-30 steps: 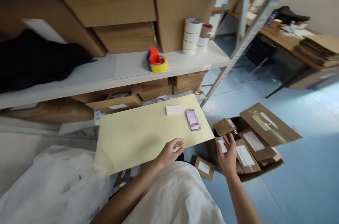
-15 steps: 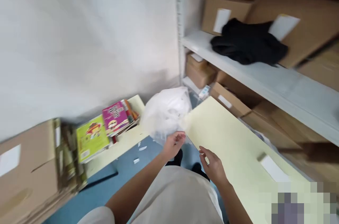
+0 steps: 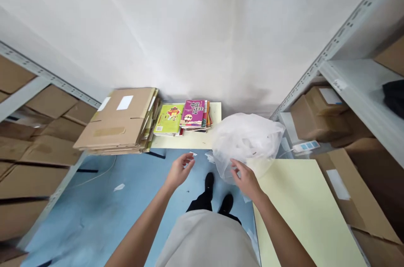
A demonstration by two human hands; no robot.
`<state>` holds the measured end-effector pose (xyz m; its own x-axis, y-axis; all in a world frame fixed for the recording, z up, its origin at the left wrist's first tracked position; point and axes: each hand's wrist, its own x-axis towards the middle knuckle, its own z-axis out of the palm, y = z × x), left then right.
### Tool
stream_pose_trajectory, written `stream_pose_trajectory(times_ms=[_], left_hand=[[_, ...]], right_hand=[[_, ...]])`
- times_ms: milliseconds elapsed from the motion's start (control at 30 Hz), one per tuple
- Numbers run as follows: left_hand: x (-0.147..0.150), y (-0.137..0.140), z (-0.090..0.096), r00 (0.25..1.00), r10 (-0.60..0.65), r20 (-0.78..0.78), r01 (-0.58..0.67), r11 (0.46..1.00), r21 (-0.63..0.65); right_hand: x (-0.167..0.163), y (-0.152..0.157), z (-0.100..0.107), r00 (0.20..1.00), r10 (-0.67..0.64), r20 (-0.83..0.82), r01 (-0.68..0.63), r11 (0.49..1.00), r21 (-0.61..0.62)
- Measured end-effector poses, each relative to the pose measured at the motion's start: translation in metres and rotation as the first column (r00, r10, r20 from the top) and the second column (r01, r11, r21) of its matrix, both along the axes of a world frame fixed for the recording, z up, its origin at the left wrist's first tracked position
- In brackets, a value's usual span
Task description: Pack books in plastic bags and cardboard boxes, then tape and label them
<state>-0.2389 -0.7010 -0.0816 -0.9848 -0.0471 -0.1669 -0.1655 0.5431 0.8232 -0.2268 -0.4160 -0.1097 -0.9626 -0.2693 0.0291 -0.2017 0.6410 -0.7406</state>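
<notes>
My left hand (image 3: pixel 180 171) hovers over the blue floor with fingers loosely curved and a gap to the thumb; nothing shows in it. Just in front of a white plastic bag (image 3: pixel 244 132) is my right hand (image 3: pixel 247 179), fingers bent and apart, holding nothing visible. Whether its fingertips touch the bag, I cannot tell. The bag is bulky and translucent, beside the pale yellow table (image 3: pixel 303 208) on the right. Further off, a green book (image 3: pixel 169 119) and a purple book (image 3: pixel 193 113) top two stacks on a pale yellow bench (image 3: pixel 176 142) against the wall.
Flattened cardboard boxes (image 3: pixel 110 120) are piled at the bench's left end. Shelves with cartons stand on the left (image 3: pixel 47 149) and right (image 3: pixel 318 111). A power strip (image 3: pixel 305 146) lies by the right shelf. Paper scraps (image 3: pixel 119 187) dot the floor.
My view has swung left, bringing the bench, books and left shelf toward the middle. My hands have moved from the table's edge to over the floor and before the bag, and are farther apart.
</notes>
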Motion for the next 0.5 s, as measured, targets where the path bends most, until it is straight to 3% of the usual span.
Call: stream_pose_trajectory(times_ms=[133,267,367,500], left_hand=[[-0.011,-0.033,-0.006,0.998,0.059,0.031,-0.057,0.996,-0.063],[-0.04,-0.064,-0.023,0.992,0.119,0.032,-0.114,0.984,-0.134],[-0.077,-0.086,-0.04,0.987,0.147,0.057,-0.14,0.984,-0.11],[-0.139,-0.11,-0.067,0.98,0.162,0.111,-0.172,0.982,0.081]], right_hand=[[-0.042,-0.029,0.003,0.993,0.114,0.031,-0.114,0.993,0.013],[-0.083,-0.07,-0.002,0.986,0.158,0.045,-0.158,0.987,0.002],[-0.118,-0.105,-0.014,0.988,0.089,0.124,-0.086,0.996,-0.022],[-0.168,-0.151,-0.036,0.955,-0.06,0.291,0.074,0.997,-0.038]])
